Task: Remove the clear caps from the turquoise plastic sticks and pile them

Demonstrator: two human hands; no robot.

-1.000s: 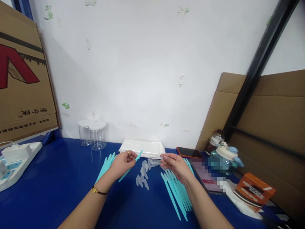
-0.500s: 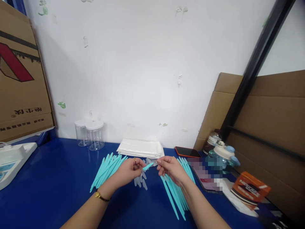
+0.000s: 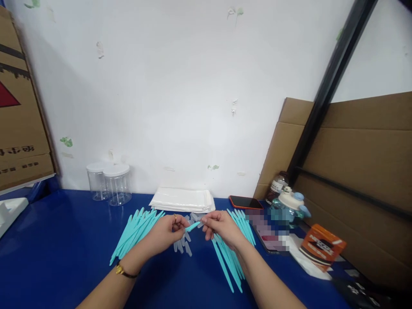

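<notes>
My left hand (image 3: 170, 231) is closed on a turquoise stick (image 3: 193, 226), whose tip points right. Close by, my right hand (image 3: 222, 226) pinches a small translucent piece (image 3: 200, 224) near that tip; whether the two touch is too small to tell. Translucent caps (image 3: 187, 249) lie below and behind the fingers. One pile of turquoise sticks (image 3: 131, 234) fans out beside my left hand. Another pile of turquoise sticks (image 3: 225, 262) lies partly under my right hand and forearm.
White folded sheets (image 3: 182, 199) lie by the wall. Two clear jars (image 3: 118, 184) stand at left. On the right are a red-edged phone (image 3: 246, 202), another phone (image 3: 268, 238), a brown bottle (image 3: 277, 186), a teal jug (image 3: 289, 206) and an orange packet (image 3: 322, 246).
The view has turned slightly right, so everything appears shifted left. Both hands keep nearly the same pose, with the translucent piece and the stick's tip close together.
</notes>
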